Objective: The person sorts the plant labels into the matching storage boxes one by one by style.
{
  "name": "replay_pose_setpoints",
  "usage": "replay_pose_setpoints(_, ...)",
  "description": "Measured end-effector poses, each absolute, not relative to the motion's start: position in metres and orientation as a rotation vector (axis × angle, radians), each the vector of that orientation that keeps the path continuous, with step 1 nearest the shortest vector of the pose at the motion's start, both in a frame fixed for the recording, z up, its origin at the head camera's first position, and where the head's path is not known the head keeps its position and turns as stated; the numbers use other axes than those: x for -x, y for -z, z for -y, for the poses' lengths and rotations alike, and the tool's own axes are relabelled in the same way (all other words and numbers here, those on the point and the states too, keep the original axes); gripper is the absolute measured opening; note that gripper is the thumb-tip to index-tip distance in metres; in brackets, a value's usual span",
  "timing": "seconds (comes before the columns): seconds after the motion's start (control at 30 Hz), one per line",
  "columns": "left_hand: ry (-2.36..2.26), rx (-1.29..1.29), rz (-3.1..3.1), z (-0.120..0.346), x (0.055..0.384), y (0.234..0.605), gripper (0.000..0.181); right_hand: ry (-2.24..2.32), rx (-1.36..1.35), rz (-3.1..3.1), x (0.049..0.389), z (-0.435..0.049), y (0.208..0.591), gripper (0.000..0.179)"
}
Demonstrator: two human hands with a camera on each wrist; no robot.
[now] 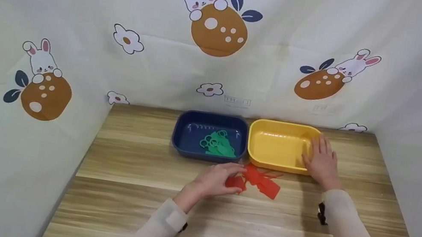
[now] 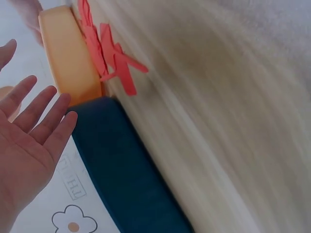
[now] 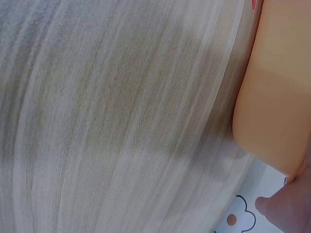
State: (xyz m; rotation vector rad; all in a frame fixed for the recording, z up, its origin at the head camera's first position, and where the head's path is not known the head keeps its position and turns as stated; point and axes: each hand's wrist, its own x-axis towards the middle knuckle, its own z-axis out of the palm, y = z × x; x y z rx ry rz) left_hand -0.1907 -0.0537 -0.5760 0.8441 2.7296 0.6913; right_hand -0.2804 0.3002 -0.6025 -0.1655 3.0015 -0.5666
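Red flat cut-out pieces [image 1: 264, 183] lie in a loose pile on the table before the yellow bin. My left hand [image 1: 218, 179] hovers at the pile's left side, fingers spread and holding nothing; the left wrist view shows its palm and straight fingers [image 2: 30, 114]. At the right rim of the yellow bin [image 1: 272, 165] is my right hand [image 1: 322, 162], its fingers extended along that edge. Its thumb [image 3: 284, 204] shows near the bin's corner in the right wrist view, where most of the hand is out of frame. Green pieces with rings [image 1: 219, 144] lie inside the dark blue bin [image 1: 184, 148].
The two bins stand side by side at the back of the wooden table [image 1: 114, 197]. Behind them hangs a pale curtain [image 1: 150, 68] printed with rabbits and flowers, which also closes off both sides.
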Motion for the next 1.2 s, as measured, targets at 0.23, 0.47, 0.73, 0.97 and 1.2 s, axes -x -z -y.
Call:
replay_pose_setpoints(0.23, -0.633, -0.867, -2.723, 0.048, 0.186, 0.590, 0.061, 0.551, 0.173, -3.000, 0.279, -0.300, 0.602, 0.069)
replay_pose_setpoints(0.47, -0.537, -0.881, -2.732, 0.042, 0.183, 0.598, 0.063, 0.533, 0.169, -3.016, 0.281, -0.298, 0.603, 0.067)
replay_pose_setpoints(0.73, -0.407, -0.941, -2.751, 0.033, 0.184, 0.605, 0.064, 0.533, 0.164, -3.015, 0.280, -0.299, 0.604, 0.066)
replay_pose_setpoints(0.97, -0.334, -0.953, -2.783, 0.027, 0.183, 0.611, 0.057, 0.539, 0.170, -3.017, 0.280, -0.300, 0.606, 0.067)
replay_pose_setpoints(1.2, -0.369, -1.008, -2.848, 0.025, 0.183, 0.617, 0.045, 0.554, 0.177, -3.034, 0.280, -0.300, 0.604, 0.066)
